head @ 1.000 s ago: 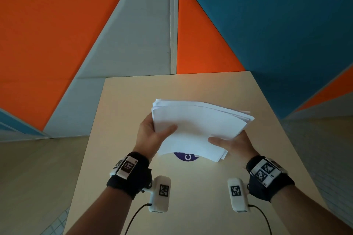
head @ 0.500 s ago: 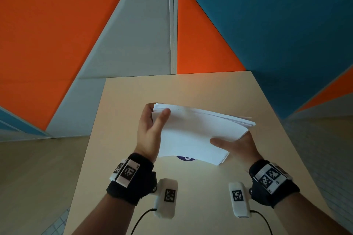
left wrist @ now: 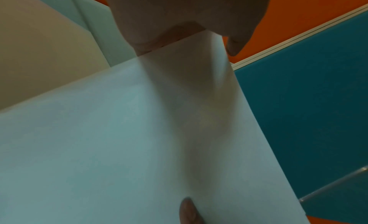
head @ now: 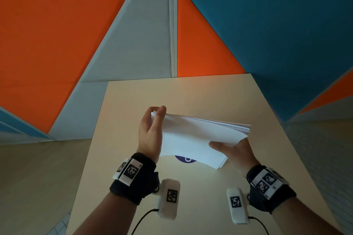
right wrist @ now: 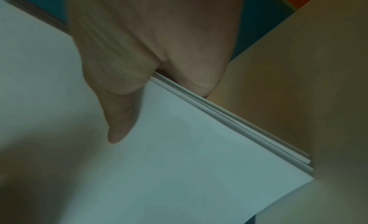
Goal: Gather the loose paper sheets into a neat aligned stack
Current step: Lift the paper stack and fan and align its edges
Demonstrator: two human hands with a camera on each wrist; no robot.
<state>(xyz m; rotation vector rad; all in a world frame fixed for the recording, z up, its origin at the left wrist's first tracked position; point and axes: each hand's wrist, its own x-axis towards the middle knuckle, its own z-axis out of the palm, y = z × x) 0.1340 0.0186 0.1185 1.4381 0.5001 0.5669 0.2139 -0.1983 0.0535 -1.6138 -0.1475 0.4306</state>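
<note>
Paper sheets [head: 200,139] hang above the bench [head: 191,91], right hand [head: 236,150] pinching one edge while the flat, loose-fingered left hand [head: 150,133] squares the other.

One stack of white paper sheets [head: 200,137], too tight to count sheet by sheet; at least five edges show at its near right corner. Two hands on it: left hand [head: 150,133], right hand [head: 235,150]. One table [head: 191,93]. One purple sticker [head: 184,159] underneath, near side.
</note>
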